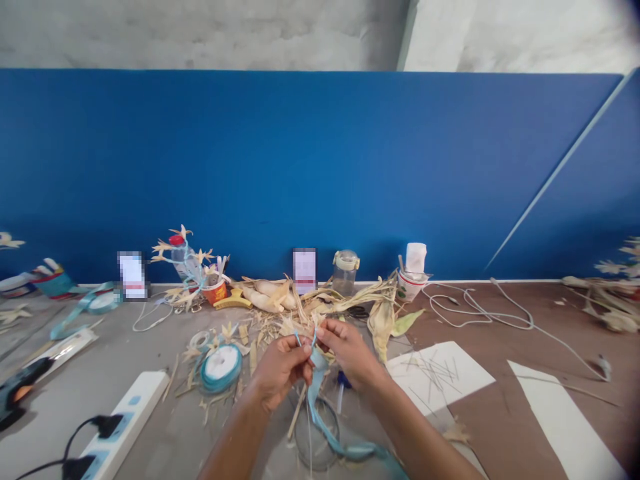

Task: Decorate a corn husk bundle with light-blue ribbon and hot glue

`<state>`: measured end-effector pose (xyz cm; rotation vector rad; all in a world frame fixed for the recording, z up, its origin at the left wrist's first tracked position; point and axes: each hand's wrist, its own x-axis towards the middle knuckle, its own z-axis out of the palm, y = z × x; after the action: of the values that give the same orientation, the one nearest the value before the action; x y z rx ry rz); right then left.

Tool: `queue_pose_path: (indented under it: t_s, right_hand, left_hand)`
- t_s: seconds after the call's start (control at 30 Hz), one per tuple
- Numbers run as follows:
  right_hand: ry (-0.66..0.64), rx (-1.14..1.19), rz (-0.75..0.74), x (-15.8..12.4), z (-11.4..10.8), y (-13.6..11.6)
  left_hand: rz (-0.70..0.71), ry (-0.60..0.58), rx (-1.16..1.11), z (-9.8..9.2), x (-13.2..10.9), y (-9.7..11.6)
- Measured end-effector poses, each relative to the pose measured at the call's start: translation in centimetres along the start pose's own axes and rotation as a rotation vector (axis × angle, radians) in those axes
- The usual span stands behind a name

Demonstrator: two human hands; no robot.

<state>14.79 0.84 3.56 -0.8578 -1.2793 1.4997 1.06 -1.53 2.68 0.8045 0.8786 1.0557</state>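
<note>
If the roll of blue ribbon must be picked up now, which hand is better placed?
Probably the left hand: the roll of blue ribbon lies to its left, while the right hand is farther away. Both hands seem occupied with thin blue strips, though.

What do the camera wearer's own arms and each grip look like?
The left forearm and right forearm show no sleeve within the picture. The left grip and right grip are ungloved human hands. No watch or bracelet shows; a thin ring cannot be ruled out.
</note>
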Motion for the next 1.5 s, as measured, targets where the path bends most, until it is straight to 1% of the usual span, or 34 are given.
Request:
queue_pose_path:
  t_s: [0.17,0.33,0.4,0.47,0.57,0.63,0.67,0.83,0.87,0.93,1.0,1.07,1.13,1.2,1.27,1.33,1.5]
  right_hand:
    - [-0.165,0.247,0.102,-0.2,-0.1,-0.6]
    - [-0.258,0.363,0.171,0.0,-0.6,-0.3]
    - [-0.282,0.381,0.192,0.2,-0.8,0.1]
    - [-0.275,0.380,0.196,0.4,-0.9,0.4]
    - [-0.168,0.363,0.169,0.5,-0.7,0.6]
    - [-0.108,0.321,0.152,0.4,-0.4,0.5]
    - [-0.099,0.281,0.146,0.3,-0.2,0.5]
    - [-0.113,-0.005,0.101,0.0,0.8,0.7]
    - [-0.091,-0.053,0.089,0.0,0.9,0.9]
    - [-0.002,-0.156,0.055,0.1,0.9,1.2]
    - [0.087,-0.271,0.007,0.1,0.8,1.4]
    - [0.091,-0.328,-0.020,0.1,0.8,1.4]
    - [0.021,-0.289,-0.022,0.0,1.0,1.2]
    - [-0.031,-0.235,-0.023,-0.2,1.3,1.0]
    - [-0.029,-0.241,-0.034,-0.3,1.6,0.7]
    - [-0.007,-0.289,-0.043,-0.4,1.7,0.5]
    - [-0.001,-0.422,-0.061,-0.5,1.6,0.1]
  left_hand:
    - [-0.038,-0.087,-0.101,0.0,-0.2,0.1]
    - [-0.081,-0.148,-0.135,0.0,-0.3,0.0]
    - [-0.094,-0.152,-0.129,0.0,-0.2,-0.1]
    - [-0.080,-0.118,-0.106,-0.1,-0.1,-0.2]
    - [-0.005,-0.010,-0.060,0.0,0.1,-0.1]
    - [0.049,0.059,-0.041,0.1,0.3,0.1]
    - [0.070,0.085,-0.034,0.1,0.3,0.1]
    - [0.156,0.138,0.000,0.0,0.4,-0.1]
    - [0.172,0.154,0.003,0.0,0.4,-0.2]
    - [0.201,0.202,-0.017,-0.1,0.5,-0.5]
    - [0.216,0.231,-0.106,-0.1,0.6,-0.6]
    - [0.198,0.204,-0.249,0.0,0.6,-0.5]
    - [0.167,0.159,-0.369,0.2,0.6,-0.4]
    - [0.148,0.135,-0.438,0.3,0.5,-0.3]
    - [0.137,0.129,-0.471,0.3,0.4,-0.2]
    - [0.121,0.123,-0.484,0.2,0.4,-0.1]
    - [0.100,0.139,-0.476,-0.2,0.3,0.1]
